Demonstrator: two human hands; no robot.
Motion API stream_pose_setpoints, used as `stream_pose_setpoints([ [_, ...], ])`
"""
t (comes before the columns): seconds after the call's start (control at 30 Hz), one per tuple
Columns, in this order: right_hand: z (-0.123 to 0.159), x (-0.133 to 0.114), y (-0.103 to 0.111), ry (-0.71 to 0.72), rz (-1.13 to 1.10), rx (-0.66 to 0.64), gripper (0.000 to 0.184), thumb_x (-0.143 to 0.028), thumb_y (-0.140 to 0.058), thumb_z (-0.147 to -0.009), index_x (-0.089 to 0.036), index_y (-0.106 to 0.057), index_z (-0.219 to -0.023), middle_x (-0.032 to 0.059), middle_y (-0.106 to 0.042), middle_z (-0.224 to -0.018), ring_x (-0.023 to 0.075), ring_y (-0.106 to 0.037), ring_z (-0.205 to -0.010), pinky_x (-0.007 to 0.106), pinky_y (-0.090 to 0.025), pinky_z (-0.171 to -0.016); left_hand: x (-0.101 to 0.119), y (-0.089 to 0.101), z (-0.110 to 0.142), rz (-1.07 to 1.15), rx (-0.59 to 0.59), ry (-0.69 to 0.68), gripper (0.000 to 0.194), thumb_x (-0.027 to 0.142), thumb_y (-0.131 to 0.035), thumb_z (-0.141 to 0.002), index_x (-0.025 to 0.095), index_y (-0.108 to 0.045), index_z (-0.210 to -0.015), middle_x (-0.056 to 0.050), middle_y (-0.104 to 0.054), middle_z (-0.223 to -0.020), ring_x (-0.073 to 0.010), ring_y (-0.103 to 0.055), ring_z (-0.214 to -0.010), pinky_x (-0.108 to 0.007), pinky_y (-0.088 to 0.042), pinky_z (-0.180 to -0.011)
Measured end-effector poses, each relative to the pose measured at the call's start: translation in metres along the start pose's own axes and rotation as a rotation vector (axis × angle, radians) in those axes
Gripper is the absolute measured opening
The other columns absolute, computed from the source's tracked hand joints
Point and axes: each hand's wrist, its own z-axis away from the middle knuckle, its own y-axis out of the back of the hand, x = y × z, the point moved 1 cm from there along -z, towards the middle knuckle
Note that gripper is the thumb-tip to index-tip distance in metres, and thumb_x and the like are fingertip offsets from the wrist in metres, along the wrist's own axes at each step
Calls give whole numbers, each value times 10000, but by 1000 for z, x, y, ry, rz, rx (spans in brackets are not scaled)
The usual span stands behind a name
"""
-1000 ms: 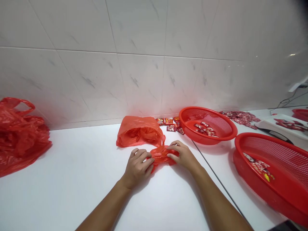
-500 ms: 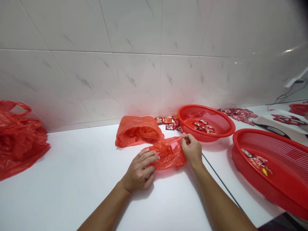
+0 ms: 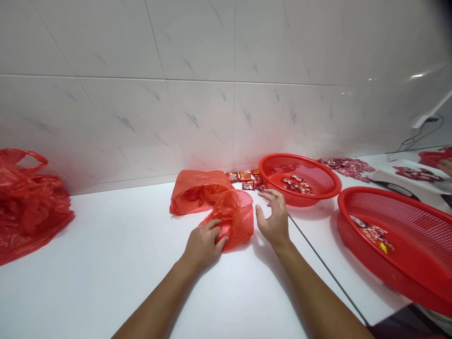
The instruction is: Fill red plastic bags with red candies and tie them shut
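Red thin plastic bag (image 3: 236, 226), light, limp and probably slippery, best gripped at its bunched fold, lies against a flattened orange plastic bag (image 3: 190, 200); the left hand (image 3: 204, 245) clutches it, the right hand (image 3: 275, 219) spreads open just beside.

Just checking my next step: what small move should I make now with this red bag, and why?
Probably bring your right hand back onto the red plastic bag and take its free edge. Your left hand alone is holding the bag, bunched up, while the right hand is open beside it, not touching it.
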Motion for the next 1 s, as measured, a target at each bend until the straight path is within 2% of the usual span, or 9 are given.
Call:
stream_pose_setpoints([
  [0.07,11,-21,-2,141,-56,-44,341,-168,-602,-896,-240,-689,-1218,145,-632,-1269,299,-617,-1240,480,-553,-1026,6,0,0,-11,15,43,96,296,-696,-857,228,-718,-921,-110,-713,-1370,-324,-743,-1023,-478,-585,-826],
  [0.13,25,-41,-10,252,-170,-243,406,-104,-559,-893,-276,-690,-1237,107,-670,-1243,264,-648,-1212,439,-561,-1052,14,1,-1,-25,26,52,318,260,-718,-800,237,-706,-1116,-117,-694,-1374,-331,-728,-1049,-463,-577,-821],
  [0.23,46,-59,-30,287,-199,-609,464,-78,-493,-907,-267,-688,-1283,90,-665,-1329,215,-672,-1190,339,-591,-991,21,0,-3,-62,18,16,292,195,-670,-794,244,-712,-1079,-127,-724,-1231,-314,-725,-950,-434,-533,-736],
  [0.3,54,-59,-43,190,-35,-728,487,-79,-501,-900,-228,-678,-1329,119,-642,-1384,232,-674,-1178,347,-589,-971,20,0,-4,-96,27,17,274,178,-658,-788,234,-714,-1049,-137,-732,-1149,-322,-717,-929,-438,-508,-726],
  [0.5,44,-23,-44,-130,525,-804,239,-199,-570,-938,-154,-764,-1070,180,-729,-988,294,-704,-903,402,-563,-826,11,1,-4,-223,49,179,591,581,-828,-697,156,-709,-1090,-198,-715,-1061,-422,-657,-1020,-537,-474,-887],
  [0.63,31,-11,-32,-200,562,-836,221,-299,-691,-886,-140,-765,-1020,211,-710,-1096,349,-697,-1012,442,-548,-884,7,1,-6,-173,16,206,548,671,-823,-700,199,-726,-961,-136,-737,-913,-405,-656,-1001,-535,-447,-911],
  [0.77,27,-7,-23,-268,455,-859,565,-278,-854,-717,-169,-719,-1255,210,-671,-1276,394,-652,-1185,456,-538,-937,-2,6,-8,-124,142,185,374,526,-661,-941,229,-707,-717,-75,-694,-668,-314,-650,-789,-527,-429,-878],
  [0.87,29,-4,-19,-289,374,-906,1031,-235,-884,-624,-273,-492,-1576,205,-490,-1578,389,-638,-1264,438,-540,-938,-3,13,-7,-139,322,102,305,326,-596,-1004,236,-747,-755,-71,-717,-739,-275,-651,-812,-531,-424,-935],
  [1.0,34,2,-21,-215,259,-982,1350,-204,-874,-584,-284,-150,-1720,154,-112,-1775,367,-363,-1561,426,-483,-1100,12,13,-4,34,420,-322,259,147,-556,-986,263,-785,-1024,-63,-749,-912,-234,-683,-909,-424,-519,-891],
])
